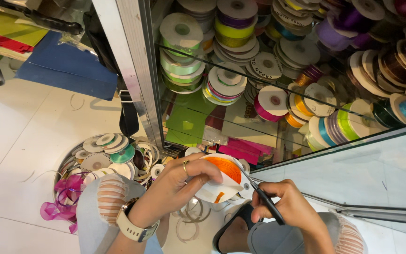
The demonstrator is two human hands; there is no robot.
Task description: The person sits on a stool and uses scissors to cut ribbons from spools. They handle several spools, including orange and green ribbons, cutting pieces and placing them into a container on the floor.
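Shelves behind the glass door [278, 141] of a display cabinet [132, 66] take up most of the view, and they are packed with ribbon spools [226, 82]: green and yellow ones stacked flat at the left, purple, brown and blue ones standing on edge at the right. Reflections on the glass blur the lower shelf, where green and pink paper sheets [189, 122] lie, and the cabinet's right end runs out of frame.

On the white floor beside the cabinet sits a round tub [64, 164], filled with used spools [104, 155], mostly bare white discs, one with green ribbon left on it. Loose magenta ribbon [59, 204] spills over its near rim. The tub's near side is hidden behind the person's torn jeans knee [111, 195].

A blue sheet [66, 66] and coloured paper lie at the top left, partly cut off, with a black strap [128, 113] hanging down the cabinet frame.

Low in the middle, the left hand [175, 186], with a ring and a pale wristwatch [132, 226], is clenched around an orange ribbon spool [224, 176], fingers over its top edge, just in front of the cabinet's bottom corner. The right hand [290, 204] grasps black scissors [264, 200], whose blades point up toward the spool; whether they touch the ribbon is hard to make out. A few empty ribbon rings [189, 221] lie on the floor beneath the hands.
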